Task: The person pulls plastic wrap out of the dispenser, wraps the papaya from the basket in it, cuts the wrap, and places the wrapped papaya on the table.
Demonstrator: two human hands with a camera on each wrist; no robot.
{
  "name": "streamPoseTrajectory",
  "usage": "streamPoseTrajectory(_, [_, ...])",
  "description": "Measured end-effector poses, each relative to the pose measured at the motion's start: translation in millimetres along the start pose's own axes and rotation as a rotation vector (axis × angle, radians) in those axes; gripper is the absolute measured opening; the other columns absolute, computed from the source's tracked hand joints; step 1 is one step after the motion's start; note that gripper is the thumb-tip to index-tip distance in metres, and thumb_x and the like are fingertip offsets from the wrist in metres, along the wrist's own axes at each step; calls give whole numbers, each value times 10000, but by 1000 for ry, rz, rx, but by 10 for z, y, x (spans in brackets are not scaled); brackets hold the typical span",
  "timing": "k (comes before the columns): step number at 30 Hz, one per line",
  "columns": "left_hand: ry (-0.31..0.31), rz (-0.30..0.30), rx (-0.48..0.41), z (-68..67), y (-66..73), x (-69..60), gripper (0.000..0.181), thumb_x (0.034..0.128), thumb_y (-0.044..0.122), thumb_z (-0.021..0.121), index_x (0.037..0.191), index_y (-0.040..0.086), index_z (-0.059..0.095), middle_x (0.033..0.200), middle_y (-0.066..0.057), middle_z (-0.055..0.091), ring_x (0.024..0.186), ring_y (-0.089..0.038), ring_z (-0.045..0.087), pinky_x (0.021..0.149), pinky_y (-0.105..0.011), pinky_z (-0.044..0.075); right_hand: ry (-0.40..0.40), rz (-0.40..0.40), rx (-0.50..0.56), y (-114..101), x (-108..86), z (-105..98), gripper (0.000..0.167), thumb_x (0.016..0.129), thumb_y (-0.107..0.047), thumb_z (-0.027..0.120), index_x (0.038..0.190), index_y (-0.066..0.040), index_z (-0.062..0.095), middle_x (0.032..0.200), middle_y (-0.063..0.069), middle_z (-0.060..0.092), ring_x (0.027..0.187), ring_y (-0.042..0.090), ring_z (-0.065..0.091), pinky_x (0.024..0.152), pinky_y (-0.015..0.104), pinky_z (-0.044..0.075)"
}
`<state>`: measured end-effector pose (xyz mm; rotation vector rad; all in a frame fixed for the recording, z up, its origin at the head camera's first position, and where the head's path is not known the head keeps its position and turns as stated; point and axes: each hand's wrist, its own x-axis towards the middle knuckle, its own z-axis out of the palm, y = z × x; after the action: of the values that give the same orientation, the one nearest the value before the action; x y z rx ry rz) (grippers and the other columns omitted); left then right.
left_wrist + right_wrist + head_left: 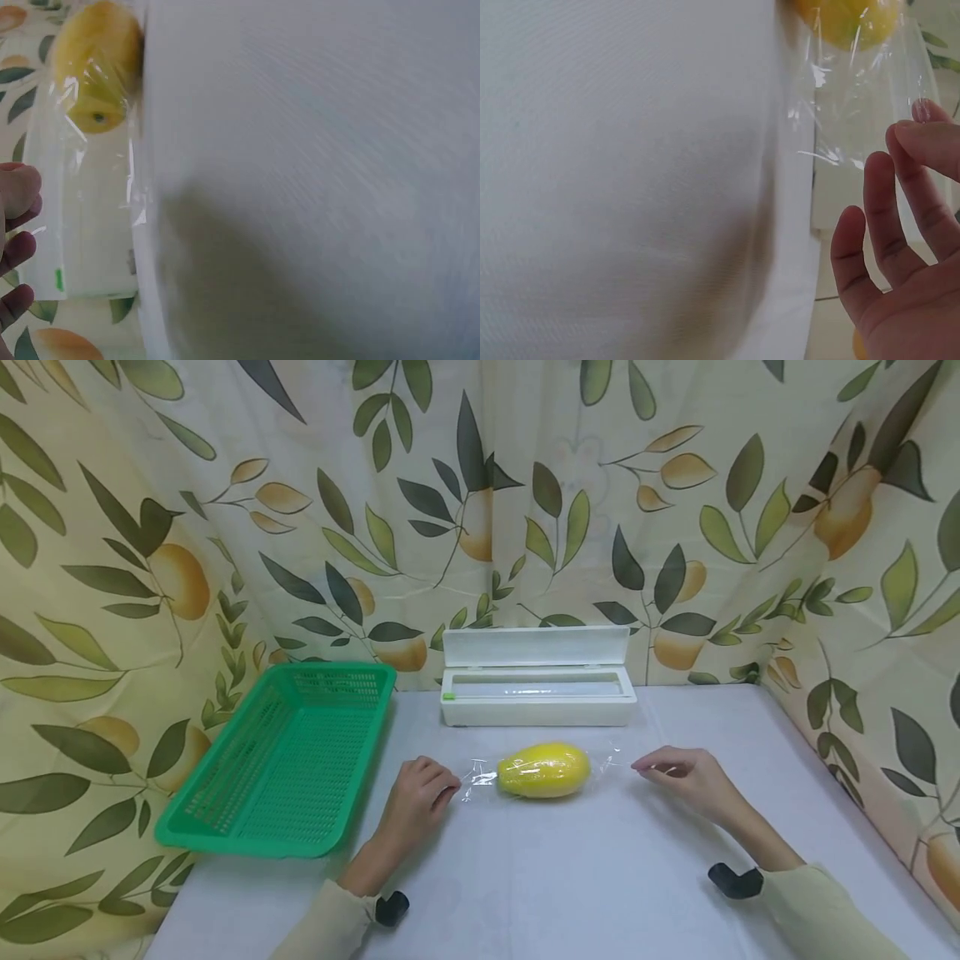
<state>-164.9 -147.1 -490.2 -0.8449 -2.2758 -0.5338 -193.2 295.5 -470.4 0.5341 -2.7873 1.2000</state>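
Note:
An oblong yellow fruit (546, 770), shaped like a papaya, lies wrapped in clear plastic wrap (480, 779) on the white table. Loose film sticks out past both of its ends. At the left end, my left hand (420, 797) pinches the film's edge between thumb and finger; the left wrist view shows only those fingertips (22, 191). My right hand (693, 781) pinches the film's right end with thumb and forefinger, its other fingers spread apart in the right wrist view. In both wrist views, the fruit (97, 64) shows through shiny creases of film.
Behind the fruit stands a white cling film box (538, 712) with its lid raised and a roll inside. A green plastic basket (345, 822) with slotted walls sits at the left. Leaf-and-fruit patterned curtains (525, 593) hang along the table's back and sides.

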Motion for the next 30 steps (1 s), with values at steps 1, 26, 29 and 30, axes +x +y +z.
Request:
streamPoseTrajectory(1, [-11, 18, 19, 9, -9, -10, 185, 767, -7, 873, 842, 109, 750, 851, 2, 723, 867, -212, 619, 784, -395, 507, 0, -12, -6, 6, 2, 15, 151, 937, -80, 743, 1050, -163, 801, 1044, 0, 767, 947, 7, 638, 765, 233, 550])
streamPoseTrajectory(26, [-314, -26, 204, 203, -160, 152, 89, 888, 68, 798, 919, 149, 778, 914, 29, 747, 856, -177, 542, 837, -357, 447, -40, 42, -170, -19, 93, 246, 196, 888, -28, 764, 965, -198, 825, 941, -18, 762, 770, 146, 573, 662, 273, 474])
streamPoseTrajectory(29, [-323, -67, 151, 202, -156, 164, 92, 875, 83, 814, 907, 160, 774, 906, 40, 748, 853, -166, 543, 824, -355, 448, -61, 42, -178, -35, 84, 243, 176, 896, -40, 758, 983, -181, 817, 934, -23, 754, 771, 145, 573, 660, 274, 474])
streamPoseTrajectory(30, [-327, -89, 128, 198, -153, 170, 92, 872, 87, 818, 904, 162, 775, 901, 43, 749, 854, -162, 547, 819, -354, 452, -69, 39, -183, -40, 80, 237, 172, 899, -43, 756, 992, -176, 812, 936, -27, 750, 774, 141, 577, 661, 272, 479])
